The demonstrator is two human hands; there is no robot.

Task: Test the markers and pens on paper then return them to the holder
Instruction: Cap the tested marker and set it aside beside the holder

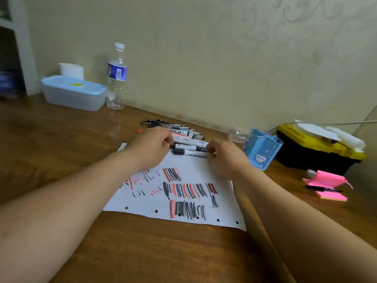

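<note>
A black marker (189, 153) lies at the far edge of the paper (183, 207), which is covered in black and red strokes. The left hand (151, 146) has its fingers curled onto the cap end, and the right hand (222, 155) pinches the other end. More markers and pens (179, 130) lie piled just behind. The blue holder (263, 150) stands right of them on the counter (61, 139).

The light is soft, dim and yellowish, with no hard shadows. A faint sheen lies on the desk (61, 129) below the water bottle (116, 76). The wide lens bends the edges, stretching both forearms at the bottom. The picture is slightly soft overall, and the left hand (151, 148) and right hand (222, 158) look a little blurred.
</note>
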